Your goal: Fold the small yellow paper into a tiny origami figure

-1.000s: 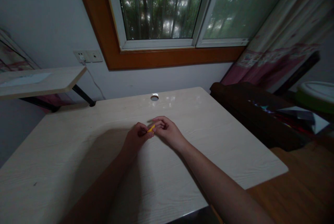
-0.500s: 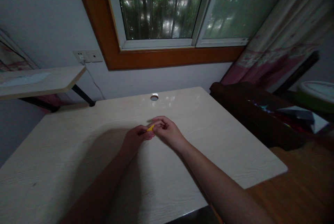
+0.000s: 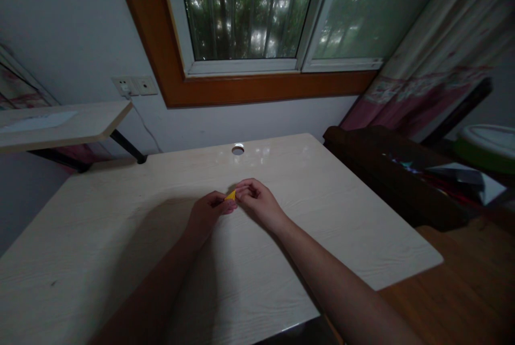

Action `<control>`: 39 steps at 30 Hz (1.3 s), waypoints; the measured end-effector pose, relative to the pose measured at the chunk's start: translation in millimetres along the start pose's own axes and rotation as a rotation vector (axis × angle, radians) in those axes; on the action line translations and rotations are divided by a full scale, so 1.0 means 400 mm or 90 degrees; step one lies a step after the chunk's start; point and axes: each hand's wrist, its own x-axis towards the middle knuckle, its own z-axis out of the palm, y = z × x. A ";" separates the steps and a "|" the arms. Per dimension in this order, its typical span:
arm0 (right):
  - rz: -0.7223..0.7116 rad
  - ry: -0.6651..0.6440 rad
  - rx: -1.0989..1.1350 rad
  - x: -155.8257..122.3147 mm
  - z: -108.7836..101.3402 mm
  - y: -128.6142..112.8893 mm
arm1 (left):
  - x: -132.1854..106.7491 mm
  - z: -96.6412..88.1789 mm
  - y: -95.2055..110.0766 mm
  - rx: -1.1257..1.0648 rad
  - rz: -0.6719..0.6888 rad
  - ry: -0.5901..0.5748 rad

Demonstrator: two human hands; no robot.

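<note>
A small yellow triangular piece (image 3: 230,196), looking like folded paper, is between my two hands just above the middle of the desk. My left hand (image 3: 208,210) pinches its left side between thumb and fingers. The fingers of my right hand (image 3: 257,198) are bent, with thumb and fingertips closed at its right edge. Parts of the piece are hidden behind the fingers, so its full shape does not show.
The pale wooden desk (image 3: 341,216) has a round cable hole (image 3: 237,149) near its back edge. At the left stands a raised shelf (image 3: 88,125) on black legs, with a sheet on top. A dark wooden piece of furniture (image 3: 374,173) adjoins the right side.
More of the yellow piece shows between the fingers, and it looks more like a triangle. The fingers have shifted slightly around it; both arms stay almost in place.
</note>
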 end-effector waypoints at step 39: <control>0.005 -0.061 0.019 -0.012 0.007 -0.013 | -0.015 0.003 0.027 -0.001 -0.009 -0.080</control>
